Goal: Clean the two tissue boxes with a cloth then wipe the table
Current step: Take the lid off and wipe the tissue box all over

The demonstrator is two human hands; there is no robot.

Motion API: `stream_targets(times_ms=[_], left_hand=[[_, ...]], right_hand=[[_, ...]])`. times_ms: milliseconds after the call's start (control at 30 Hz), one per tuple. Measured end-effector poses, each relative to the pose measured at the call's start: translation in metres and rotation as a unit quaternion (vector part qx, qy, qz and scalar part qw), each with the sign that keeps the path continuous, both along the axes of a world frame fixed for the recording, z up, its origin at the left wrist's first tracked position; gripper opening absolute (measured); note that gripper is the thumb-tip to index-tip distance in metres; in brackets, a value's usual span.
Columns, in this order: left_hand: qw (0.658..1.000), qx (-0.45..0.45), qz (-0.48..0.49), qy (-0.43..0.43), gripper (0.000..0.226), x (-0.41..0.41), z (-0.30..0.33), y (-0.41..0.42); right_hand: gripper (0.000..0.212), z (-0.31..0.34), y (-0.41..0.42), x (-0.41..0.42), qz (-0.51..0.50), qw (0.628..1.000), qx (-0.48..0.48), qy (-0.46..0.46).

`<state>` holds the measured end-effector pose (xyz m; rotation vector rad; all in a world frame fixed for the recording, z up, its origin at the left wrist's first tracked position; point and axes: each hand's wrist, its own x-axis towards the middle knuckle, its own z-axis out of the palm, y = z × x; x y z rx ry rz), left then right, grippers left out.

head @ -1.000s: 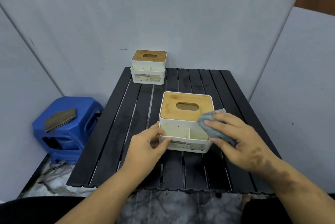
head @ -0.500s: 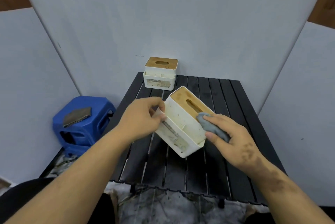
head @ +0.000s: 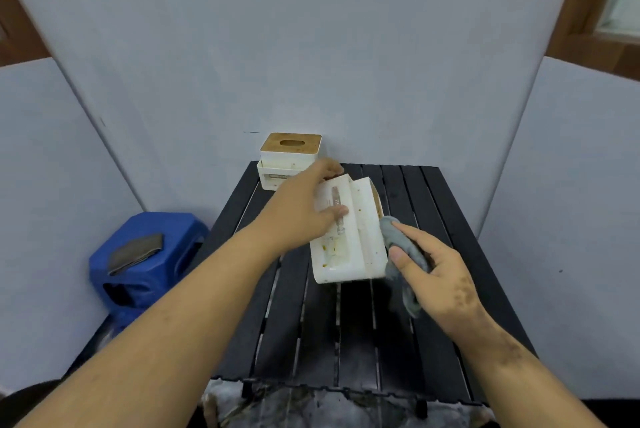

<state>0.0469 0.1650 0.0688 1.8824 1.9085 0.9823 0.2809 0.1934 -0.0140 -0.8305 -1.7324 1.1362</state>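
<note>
Tissue box (head: 349, 237), white and stained, is tipped on its side above the black slatted counter (head: 415, 317), gripped by the left hand (head: 304, 209). Right hand (head: 436, 275) holds a grey cloth (head: 401, 254) against the box's right side. Second tissue box (head: 287, 159) stands upright at the counter's far left corner.

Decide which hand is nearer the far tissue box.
Left. The left hand grips the tipped box just before the far tissue box; the right hand holds the cloth nearer the person.
</note>
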Motion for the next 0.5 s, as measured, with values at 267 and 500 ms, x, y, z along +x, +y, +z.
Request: stream_targets(times_ms=[267,500], left_hand=[[1.000,0.013,-0.011,0.009,0.038,0.006,-0.012,0.024],[0.996,-0.066,-0.050,0.040,0.026,0.006,-0.005,0.080]], right_hand=[[0.043,-0.002,0.006,-0.002,-0.011,0.998,-0.058,0.036],[0.040,-0.015,0.030,-0.003,-0.034,0.992,-0.085,0.086]])
